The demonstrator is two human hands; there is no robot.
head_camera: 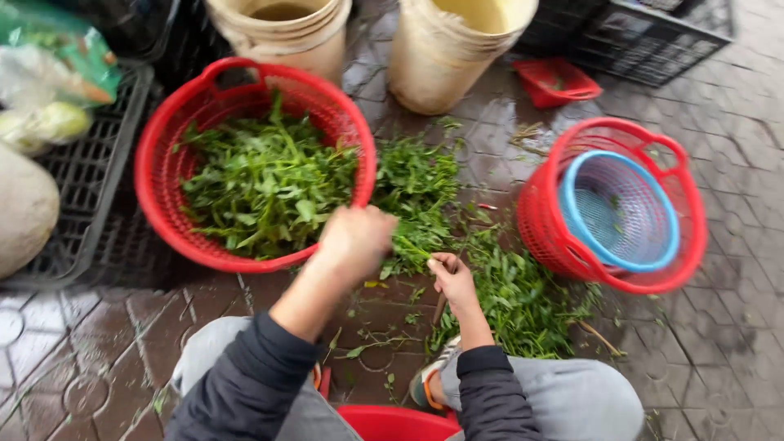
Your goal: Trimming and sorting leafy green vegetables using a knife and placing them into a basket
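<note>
While the person crouches over the wet paving, the head view shows the work in the middle of sorting leafy greens: the left hand [357,238], blurred, is closed in a fist around a few green stems [408,245] just at the rim of the big red basket [163,155], which is already well filled with picked leaves. The right hand [452,278] pinches the other end of the same stems between thumb and fingers, low over the loose pile of greens [506,294] on the ground. By the look of it, a sprig is being stripped or trimmed; the next move likely calls for a short lift over the rim.

The surface is dark, wet brick paving [735,163] strewn with leaf scraps. To the right a second red basket [686,245] holds a blue basket [621,208]; two cream buckets [441,57] stand behind, black crates alongside.
</note>
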